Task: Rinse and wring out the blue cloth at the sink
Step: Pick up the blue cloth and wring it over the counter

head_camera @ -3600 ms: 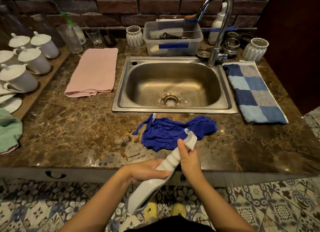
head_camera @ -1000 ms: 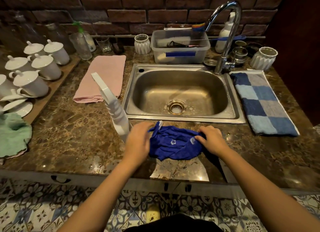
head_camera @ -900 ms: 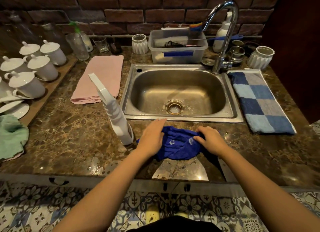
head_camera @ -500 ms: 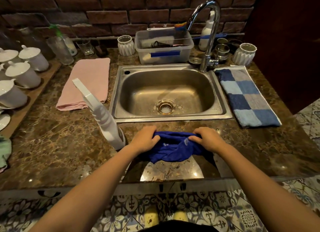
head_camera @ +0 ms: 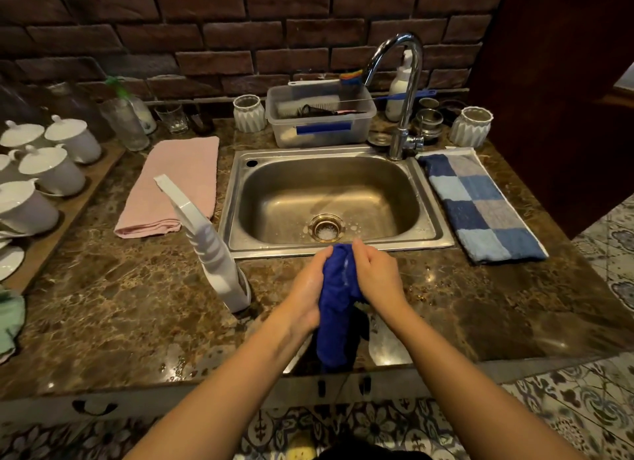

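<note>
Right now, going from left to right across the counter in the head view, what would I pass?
cups → pink towel → sink → checked towel

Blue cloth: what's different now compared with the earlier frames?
The white handle, first held in both hands, was set standing on the counter. Left hand and right hand then gathered the blue cloth and lifted it; it now hangs bunched in their grip. Sink unchanged.
</note>
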A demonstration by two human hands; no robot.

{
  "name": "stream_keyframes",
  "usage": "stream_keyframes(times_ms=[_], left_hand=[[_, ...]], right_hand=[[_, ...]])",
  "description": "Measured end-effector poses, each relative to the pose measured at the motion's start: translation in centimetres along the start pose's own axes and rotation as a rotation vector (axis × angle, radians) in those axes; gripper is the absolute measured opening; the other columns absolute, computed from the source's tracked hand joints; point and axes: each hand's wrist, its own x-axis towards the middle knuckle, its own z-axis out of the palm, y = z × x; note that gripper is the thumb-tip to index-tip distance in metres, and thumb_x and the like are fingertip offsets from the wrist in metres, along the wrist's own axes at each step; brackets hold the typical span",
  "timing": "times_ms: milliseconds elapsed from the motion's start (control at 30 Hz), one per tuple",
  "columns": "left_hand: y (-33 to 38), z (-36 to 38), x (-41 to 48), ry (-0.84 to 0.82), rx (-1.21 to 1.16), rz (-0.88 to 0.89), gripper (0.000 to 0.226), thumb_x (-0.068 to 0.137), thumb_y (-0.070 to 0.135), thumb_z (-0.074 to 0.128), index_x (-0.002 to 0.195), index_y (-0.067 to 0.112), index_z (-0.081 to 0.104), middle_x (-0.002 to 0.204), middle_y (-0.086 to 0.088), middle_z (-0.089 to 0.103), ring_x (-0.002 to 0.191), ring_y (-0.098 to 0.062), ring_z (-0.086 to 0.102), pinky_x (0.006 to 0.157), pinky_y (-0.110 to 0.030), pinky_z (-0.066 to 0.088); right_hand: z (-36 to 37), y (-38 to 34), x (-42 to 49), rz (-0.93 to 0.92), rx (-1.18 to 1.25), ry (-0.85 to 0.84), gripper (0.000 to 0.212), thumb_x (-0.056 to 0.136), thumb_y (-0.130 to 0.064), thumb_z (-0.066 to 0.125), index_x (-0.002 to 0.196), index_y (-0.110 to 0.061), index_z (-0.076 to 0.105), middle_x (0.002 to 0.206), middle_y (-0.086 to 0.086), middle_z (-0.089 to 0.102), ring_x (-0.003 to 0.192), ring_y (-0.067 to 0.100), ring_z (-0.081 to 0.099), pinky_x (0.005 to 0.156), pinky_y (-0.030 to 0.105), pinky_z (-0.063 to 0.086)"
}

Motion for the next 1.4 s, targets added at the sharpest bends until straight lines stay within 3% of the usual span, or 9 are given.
stream_keyframes(times_ms=[167, 333, 500, 700, 833, 967, 1100, 1267, 1400], left_hand=[[1.6, 0.9, -0.9, 0.070, 0.088, 0.088, 0.031, 0.093, 0.034, 0.050, 0.086, 0.009, 0.066, 0.071, -0.007, 0.067, 0.065, -0.017, 0.065, 0.061, -0.027, 0.055], [1.8, 2.6, -2.3, 0.034, 0.203, 0.097, 0.023, 0.092, 0.025, 0.052, 0.076, 0.011, 0.061, 0.063, -0.004, 0.057, 0.052, -0.013, 0.057, 0.049, -0.022, 0.049], [2.3, 2.8, -3.6, -0.078, 0.239, 0.099, 0.021, 0.091, 0.023, 0.053, 0.082, 0.009, 0.066, 0.067, -0.004, 0.064, 0.060, -0.013, 0.062, 0.060, -0.026, 0.051], [2.6, 3.5, -4.1, -0.051, 0.187, 0.098, 0.021, 0.090, 0.020, 0.053, 0.071, 0.012, 0.058, 0.060, -0.004, 0.053, 0.053, -0.013, 0.054, 0.048, -0.023, 0.047], [1.9, 4.2, -4.7, -0.091, 0.221, 0.076, 0.022, 0.091, 0.019, 0.050, 0.071, 0.012, 0.057, 0.064, -0.004, 0.050, 0.057, -0.014, 0.051, 0.055, -0.024, 0.043], [2.8, 4.0, -5.1, -0.058, 0.247, 0.032, 0.019, 0.091, 0.017, 0.051, 0.077, 0.010, 0.061, 0.066, -0.005, 0.058, 0.058, -0.015, 0.056, 0.055, -0.025, 0.049], [4.0, 3.8, -4.8, -0.013, 0.148, -0.007, 0.020, 0.087, 0.019, 0.056, 0.072, 0.008, 0.062, 0.059, -0.005, 0.060, 0.053, -0.015, 0.058, 0.055, -0.027, 0.051], [2.2, 4.5, -5.4, -0.152, 0.017, -0.029, 0.023, 0.090, 0.018, 0.052, 0.072, 0.007, 0.061, 0.064, -0.005, 0.055, 0.061, -0.014, 0.055, 0.065, -0.027, 0.045], [2.2, 3.8, -5.6, -0.274, 0.038, -0.103, 0.024, 0.083, 0.028, 0.056, 0.085, 0.008, 0.070, 0.077, -0.007, 0.067, 0.069, -0.016, 0.065, 0.070, -0.029, 0.053]], right_hand=[[-0.3, -1.7, -1.8, -0.114, -0.050, -0.036, 0.051, 0.098, -0.033, 0.035, 0.051, -0.016, 0.044, 0.061, 0.008, 0.054, 0.063, 0.024, 0.051, 0.061, 0.035, 0.037], [-1.3, -3.1, -1.2, -0.124, -0.016, 0.113, 0.050, 0.098, -0.028, 0.034, 0.056, -0.008, 0.052, 0.062, 0.013, 0.055, 0.062, 0.026, 0.052, 0.062, 0.036, 0.039], [-2.6, -3.9, -0.3, -0.060, 0.106, 0.147, 0.052, 0.099, -0.028, 0.034, 0.049, -0.016, 0.042, 0.053, 0.002, 0.043, 0.057, 0.019, 0.043, 0.060, 0.032, 0.034], [-2.4, -5.2, -3.1, -0.218, -0.105, 0.090, 0.052, 0.095, -0.029, 0.039, 0.044, -0.017, 0.037, 0.046, 0.000, 0.041, 0.047, 0.016, 0.039, 0.048, 0.031, 0.029], [-4.0, -6.3, -1.0, -0.151, -0.061, 0.168, 0.051, 0.094, -0.022, 0.038, 0.044, -0.014, 0.035, 0.046, 0.002, 0.036, 0.049, 0.018, 0.036, 0.051, 0.035, 0.029], [-4.4, -6.2, -0.4, -0.129, 0.014, 0.111, 0.046, 0.095, -0.023, 0.037, 0.049, -0.014, 0.036, 0.050, 0.002, 0.036, 0.050, 0.015, 0.032, 0.053, 0.032, 0.027], [-3.0, -5.7, -3.6, -0.214, -0.141, 0.049, 0.052, 0.095, -0.029, 0.040, 0.044, -0.018, 0.034, 0.046, -0.002, 0.038, 0.048, 0.014, 0.036, 0.049, 0.032, 0.027], [-4.0, -6.7, -1.2, -0.193, -0.094, 0.168, 0.052, 0.095, -0.026, 0.038, 0.043, -0.018, 0.036, 0.046, -0.001, 0.038, 0.047, 0.016, 0.037, 0.048, 0.032, 0.025], [-5.4, -6.0, 1.4, -0.124, 0.007, 0.108, 0.051, 0.096, -0.027, 0.038, 0.047, -0.016, 0.032, 0.049, -0.001, 0.032, 0.049, 0.014, 0.029, 0.054, 0.034, 0.023]])
